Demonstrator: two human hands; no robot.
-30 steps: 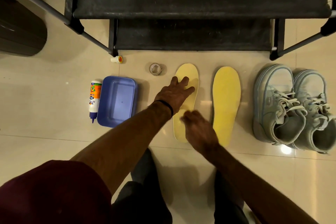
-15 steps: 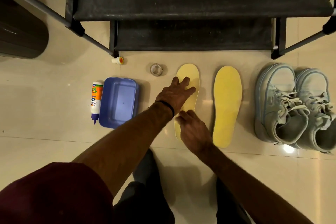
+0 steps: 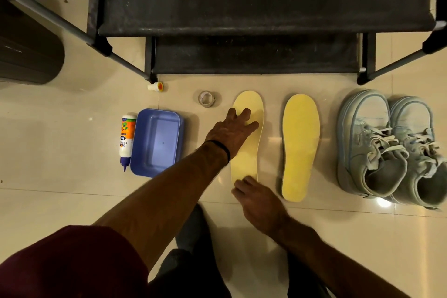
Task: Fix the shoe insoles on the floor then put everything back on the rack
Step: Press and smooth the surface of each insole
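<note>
The right grip (image 3: pixel 254 195) sits nearest the person, fingers loosely bent, fingertips on the heel end of the paler insole (image 3: pixel 246 152); I cannot tell whether it pinches that edge or only touches it. Just ahead, the left grip (image 3: pixel 232 132) lies flat with fingers spread on the same insole's forepart, pressing it to the floor (image 3: pixel 72 152). This insole's long axis runs straight away from the right grip toward the rack (image 3: pixel 242 7), so smoothing would likely travel heel to toe; the right grip is nearer the heel. Rightward of both grips lie the second insole (image 3: pixel 301 147), then two shoes (image 3: pixel 391 147). Leftward: one blue tray (image 3: pixel 157 143), one glue bottle (image 3: pixel 125 140). Beyond: one tape roll (image 3: pixel 206 98), one cap (image 3: pixel 156 86).
</note>
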